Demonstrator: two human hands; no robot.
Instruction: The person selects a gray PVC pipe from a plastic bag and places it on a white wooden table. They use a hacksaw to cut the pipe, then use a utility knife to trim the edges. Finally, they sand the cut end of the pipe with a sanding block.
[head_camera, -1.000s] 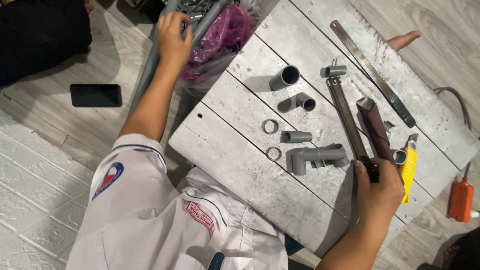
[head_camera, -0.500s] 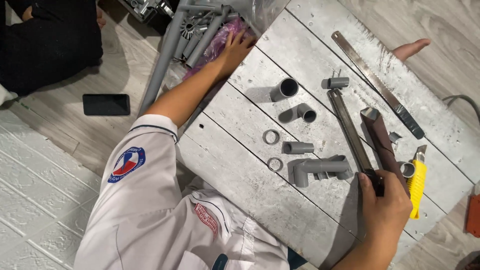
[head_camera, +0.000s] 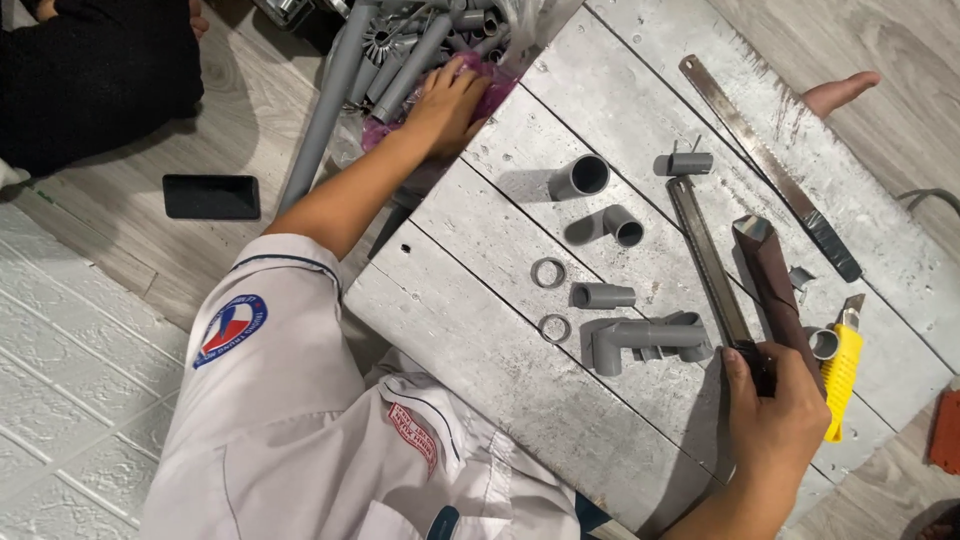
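Here the left hand (head_camera: 450, 100) lies palm down, fingers spread and loosely curved, on a pink bag (head_camera: 487, 92) at the board's edge; whether it grips anything under the palm cannot be told. Just past its fingertips lies a heap of grey pipes (head_camera: 420, 45). The right hand (head_camera: 775, 420) is curled shut round the near end of a long metal file (head_camera: 710, 262), thumb laid along its side, with the blade running away from the fingers across the board (head_camera: 470, 320). A brown strip (head_camera: 775, 280) lies just beside the file, its near end at the knuckles. Beside the knuckles on the outer side lies a yellow knife (head_camera: 842, 370). On the thumb side, near the hand, sits a grey pipe assembly (head_camera: 645, 340), and beyond it two rings (head_camera: 549, 272), a short coupling (head_camera: 603, 295), an elbow (head_camera: 622, 225) and a sleeve (head_camera: 580, 178). A saw (head_camera: 770, 165) lies well beyond the fingers.
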